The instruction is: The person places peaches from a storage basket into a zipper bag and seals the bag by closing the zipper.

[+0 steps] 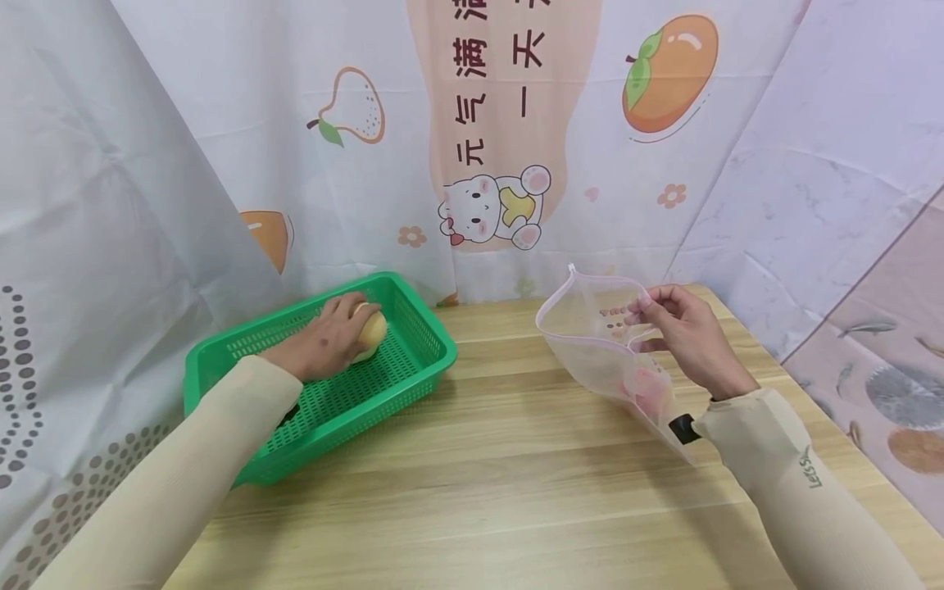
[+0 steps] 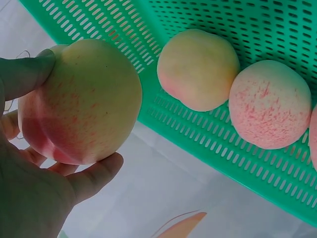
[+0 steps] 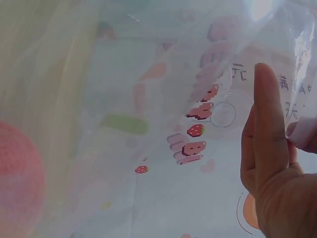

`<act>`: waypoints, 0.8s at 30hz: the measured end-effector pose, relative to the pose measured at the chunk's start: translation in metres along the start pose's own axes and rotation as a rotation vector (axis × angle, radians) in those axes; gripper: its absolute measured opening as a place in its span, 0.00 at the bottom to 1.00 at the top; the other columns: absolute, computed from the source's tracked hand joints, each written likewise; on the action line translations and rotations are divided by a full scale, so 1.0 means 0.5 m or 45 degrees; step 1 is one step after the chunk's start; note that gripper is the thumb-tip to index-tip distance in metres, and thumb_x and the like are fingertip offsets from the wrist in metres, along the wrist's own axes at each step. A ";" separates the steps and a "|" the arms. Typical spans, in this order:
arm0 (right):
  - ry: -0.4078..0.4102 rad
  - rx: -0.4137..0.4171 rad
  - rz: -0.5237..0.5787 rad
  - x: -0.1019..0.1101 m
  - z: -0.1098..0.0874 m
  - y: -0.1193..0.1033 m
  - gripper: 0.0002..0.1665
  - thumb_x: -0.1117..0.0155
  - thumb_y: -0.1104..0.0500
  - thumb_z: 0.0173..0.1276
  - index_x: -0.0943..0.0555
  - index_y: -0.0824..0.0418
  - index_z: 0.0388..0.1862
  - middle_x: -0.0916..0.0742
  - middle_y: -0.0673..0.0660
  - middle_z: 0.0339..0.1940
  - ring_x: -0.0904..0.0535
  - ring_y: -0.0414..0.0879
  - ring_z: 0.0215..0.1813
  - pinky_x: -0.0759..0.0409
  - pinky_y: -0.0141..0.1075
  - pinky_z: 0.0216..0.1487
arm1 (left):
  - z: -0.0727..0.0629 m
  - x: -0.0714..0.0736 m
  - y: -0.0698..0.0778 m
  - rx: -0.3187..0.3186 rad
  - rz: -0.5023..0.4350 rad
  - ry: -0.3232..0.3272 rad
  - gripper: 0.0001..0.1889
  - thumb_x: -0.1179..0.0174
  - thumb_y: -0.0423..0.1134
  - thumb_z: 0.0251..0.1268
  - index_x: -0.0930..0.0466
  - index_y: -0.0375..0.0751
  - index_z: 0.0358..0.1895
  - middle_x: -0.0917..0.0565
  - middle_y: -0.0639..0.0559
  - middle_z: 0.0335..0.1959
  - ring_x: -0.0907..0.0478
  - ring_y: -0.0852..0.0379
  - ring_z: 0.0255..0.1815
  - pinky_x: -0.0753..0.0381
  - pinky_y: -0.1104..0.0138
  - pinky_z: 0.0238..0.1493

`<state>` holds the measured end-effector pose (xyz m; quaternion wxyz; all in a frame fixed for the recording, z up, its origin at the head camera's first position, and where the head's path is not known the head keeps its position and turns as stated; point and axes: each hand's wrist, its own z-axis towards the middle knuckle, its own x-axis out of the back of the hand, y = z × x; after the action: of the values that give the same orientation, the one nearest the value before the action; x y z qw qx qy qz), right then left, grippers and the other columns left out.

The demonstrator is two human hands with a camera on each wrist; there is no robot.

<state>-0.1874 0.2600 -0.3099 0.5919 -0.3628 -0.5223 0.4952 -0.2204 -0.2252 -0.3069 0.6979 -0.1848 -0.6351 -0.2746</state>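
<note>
My left hand (image 1: 323, 342) grips a yellow-and-pink peach (image 2: 91, 99) at the green basket (image 1: 440, 360), thumb on one side and fingers round the other. In the left wrist view a pale yellow peach (image 2: 198, 69) and a pink-speckled peach (image 2: 270, 105) lie in the basket, with part of another at the right edge. My right hand (image 1: 693, 338) pinches the rim of a clear zip bag (image 1: 590, 356), whose mouth gapes. Low inside the bag shows a pink peach (image 1: 649, 395), also partly seen as a blurred peach (image 3: 17, 183) in the right wrist view.
The basket stands at the left of a wooden table (image 1: 457, 492), and the bag is at the right. A printed curtain (image 1: 332, 180) hangs right behind the table's back edge. More patterned cloth (image 1: 870, 328) hangs along the right side.
</note>
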 end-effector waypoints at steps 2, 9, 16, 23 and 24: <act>-0.001 0.002 -0.012 0.000 0.000 -0.001 0.17 0.48 0.52 0.80 0.29 0.67 0.50 0.16 0.50 0.43 0.17 0.38 0.44 0.14 0.36 0.37 | 0.003 0.002 0.002 -0.009 -0.004 0.009 0.28 0.38 0.29 0.69 0.38 0.29 0.69 0.40 0.28 0.66 0.38 0.29 0.66 0.25 0.40 0.55; -0.016 0.002 0.018 -0.002 0.000 -0.002 0.17 0.48 0.54 0.80 0.31 0.70 0.51 0.16 0.48 0.43 0.17 0.39 0.43 0.14 0.36 0.36 | 0.018 0.007 0.016 -0.082 -0.006 0.050 0.29 0.37 0.28 0.67 0.38 0.30 0.68 0.37 0.30 0.65 0.36 0.33 0.64 0.26 0.42 0.58; -0.022 0.024 0.047 -0.005 0.003 -0.002 0.18 0.47 0.54 0.79 0.30 0.71 0.50 0.16 0.50 0.42 0.17 0.41 0.42 0.14 0.36 0.35 | 0.033 0.006 0.031 -0.083 0.010 0.043 0.29 0.37 0.28 0.67 0.38 0.30 0.68 0.39 0.31 0.66 0.39 0.33 0.66 0.27 0.42 0.60; -0.021 0.002 0.007 -0.004 0.005 -0.005 0.18 0.47 0.53 0.80 0.30 0.69 0.50 0.16 0.49 0.42 0.17 0.40 0.42 0.14 0.36 0.35 | 0.044 0.006 0.039 -0.146 0.057 0.094 0.29 0.35 0.29 0.65 0.36 0.31 0.66 0.36 0.32 0.64 0.36 0.35 0.65 0.28 0.44 0.61; -0.016 -0.002 0.007 -0.004 0.005 -0.006 0.18 0.47 0.53 0.80 0.30 0.69 0.50 0.16 0.49 0.42 0.17 0.40 0.42 0.14 0.36 0.35 | 0.046 0.006 0.040 -0.164 0.064 0.106 0.29 0.35 0.29 0.65 0.36 0.31 0.66 0.35 0.31 0.64 0.36 0.35 0.65 0.28 0.44 0.61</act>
<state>-0.1892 0.2570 -0.3074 0.5869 -0.3615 -0.5254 0.4987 -0.2259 -0.1960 -0.2991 0.7170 -0.2336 -0.5818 -0.3047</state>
